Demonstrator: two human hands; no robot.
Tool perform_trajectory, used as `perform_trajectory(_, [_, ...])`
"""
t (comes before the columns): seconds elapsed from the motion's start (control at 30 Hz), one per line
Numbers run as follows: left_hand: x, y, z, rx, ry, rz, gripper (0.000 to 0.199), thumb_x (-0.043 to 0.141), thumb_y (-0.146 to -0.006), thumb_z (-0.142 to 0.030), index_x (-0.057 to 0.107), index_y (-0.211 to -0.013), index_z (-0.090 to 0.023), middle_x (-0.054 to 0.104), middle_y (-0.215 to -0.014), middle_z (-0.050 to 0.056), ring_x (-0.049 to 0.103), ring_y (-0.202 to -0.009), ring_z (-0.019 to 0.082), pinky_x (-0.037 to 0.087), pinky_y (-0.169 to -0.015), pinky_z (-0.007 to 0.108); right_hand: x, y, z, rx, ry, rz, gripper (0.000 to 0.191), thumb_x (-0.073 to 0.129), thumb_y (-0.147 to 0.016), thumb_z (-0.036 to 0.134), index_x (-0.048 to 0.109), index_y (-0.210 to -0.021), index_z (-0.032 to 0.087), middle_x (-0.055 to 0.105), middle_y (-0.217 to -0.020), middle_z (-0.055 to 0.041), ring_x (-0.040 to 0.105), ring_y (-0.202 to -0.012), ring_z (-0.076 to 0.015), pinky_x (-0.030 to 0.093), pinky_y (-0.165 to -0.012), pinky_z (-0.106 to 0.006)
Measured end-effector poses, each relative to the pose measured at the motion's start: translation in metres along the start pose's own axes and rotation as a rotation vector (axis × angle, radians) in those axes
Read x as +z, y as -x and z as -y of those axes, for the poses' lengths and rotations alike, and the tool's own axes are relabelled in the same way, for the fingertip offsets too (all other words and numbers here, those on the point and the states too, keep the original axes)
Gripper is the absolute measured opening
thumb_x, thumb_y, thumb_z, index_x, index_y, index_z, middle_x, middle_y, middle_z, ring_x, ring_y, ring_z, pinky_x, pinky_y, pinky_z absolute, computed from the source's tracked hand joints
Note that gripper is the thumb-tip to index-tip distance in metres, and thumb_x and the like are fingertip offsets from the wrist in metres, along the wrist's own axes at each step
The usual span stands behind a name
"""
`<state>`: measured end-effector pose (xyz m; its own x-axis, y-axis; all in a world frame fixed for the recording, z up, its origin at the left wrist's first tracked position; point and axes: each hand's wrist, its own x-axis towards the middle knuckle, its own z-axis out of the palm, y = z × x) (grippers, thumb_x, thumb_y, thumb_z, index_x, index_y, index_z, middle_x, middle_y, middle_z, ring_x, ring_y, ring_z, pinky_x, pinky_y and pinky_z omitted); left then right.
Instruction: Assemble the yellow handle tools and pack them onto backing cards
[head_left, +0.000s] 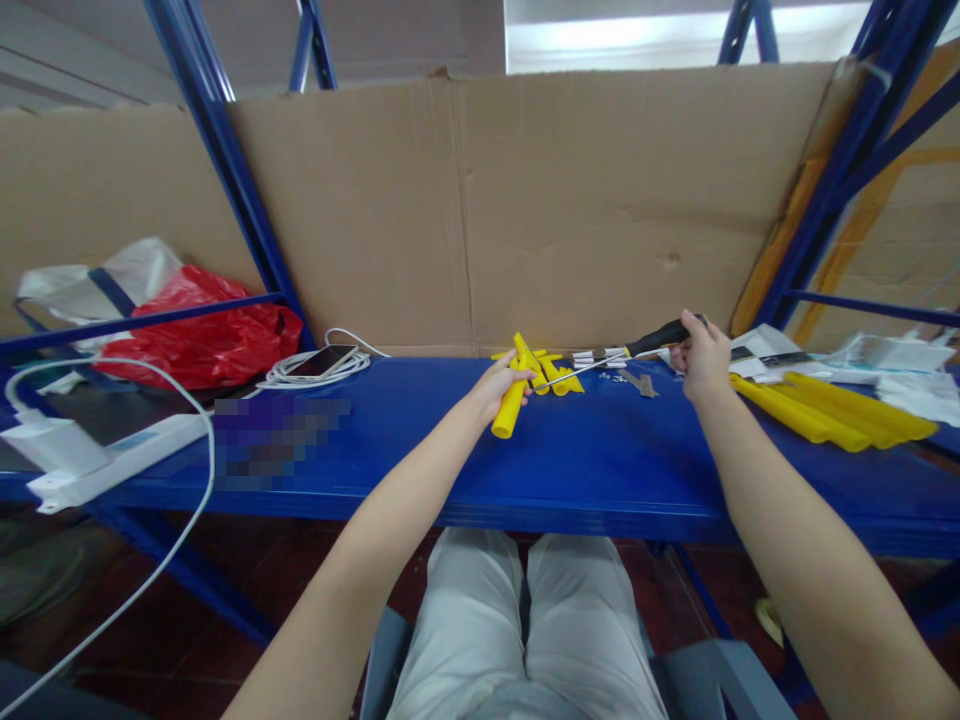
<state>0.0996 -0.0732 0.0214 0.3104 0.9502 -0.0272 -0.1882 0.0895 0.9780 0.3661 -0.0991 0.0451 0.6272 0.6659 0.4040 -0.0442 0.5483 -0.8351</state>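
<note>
My left hand (498,386) is closed round a yellow plastic piece (509,412) with a tube-like end, held tilted above the blue tabletop (420,450). In my right hand (702,356) is a screwdriver (658,338) with a black handle. Its long metal shaft slants left and down, and the tip reaches the yellow piece near my left fingers; whether it sits on a screw is too small to tell. Behind the shaft lie more yellow parts (559,382), partly hidden. Small metal pieces (641,383) rest to the right of them.
Long yellow tubes (847,415) lie at the right beside papers and plastic bags (900,360). A red bag (210,325), a coiled white cable (315,368) and a power strip (127,460) occupy the left. Cardboard (570,200) stands along the back between blue posts.
</note>
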Motion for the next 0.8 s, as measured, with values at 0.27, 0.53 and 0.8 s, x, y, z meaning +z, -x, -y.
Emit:
perform_trajectory(0.27, [0.0,0.002,-0.003,-0.015,-0.044,-0.044,0.069,0.046,-0.083,0.0,0.03,-0.145,-0.027,0.062,-0.077,0.001,0.048,-0.04,0.007,0.037,-0.04,0.018,-0.005,-0.002,0.018,0.011,-0.085,-0.332,0.03,0.05,-0.088,0.015,0.038,-0.061,0.021,0.026,-0.034,0.01,0.026,-0.028,-0.007,0.014,-0.028,-0.019])
perform_trajectory(0.53, [0.001,0.006,-0.003,-0.023,-0.044,-0.038,0.068,0.045,-0.083,0.001,0.03,-0.144,-0.025,0.059,-0.073,-0.001,0.047,-0.04,0.007,0.035,-0.038,0.018,-0.009,-0.002,0.022,-0.001,-0.089,-0.426,0.032,0.049,-0.089,0.016,0.037,-0.06,0.021,0.026,-0.036,0.0092,0.027,-0.031,-0.0071,0.016,-0.029,-0.019])
perform_trajectory(0.8, [0.002,0.006,-0.003,-0.048,-0.071,-0.028,0.066,0.044,-0.084,0.0,0.03,-0.144,-0.025,0.058,-0.071,-0.001,0.047,-0.041,0.007,0.036,-0.04,0.018,-0.006,0.001,0.022,0.056,-0.16,-0.413,0.028,0.046,-0.09,0.018,0.037,-0.064,0.02,0.027,-0.041,0.0099,0.027,-0.031,-0.0062,0.014,-0.029,-0.018])
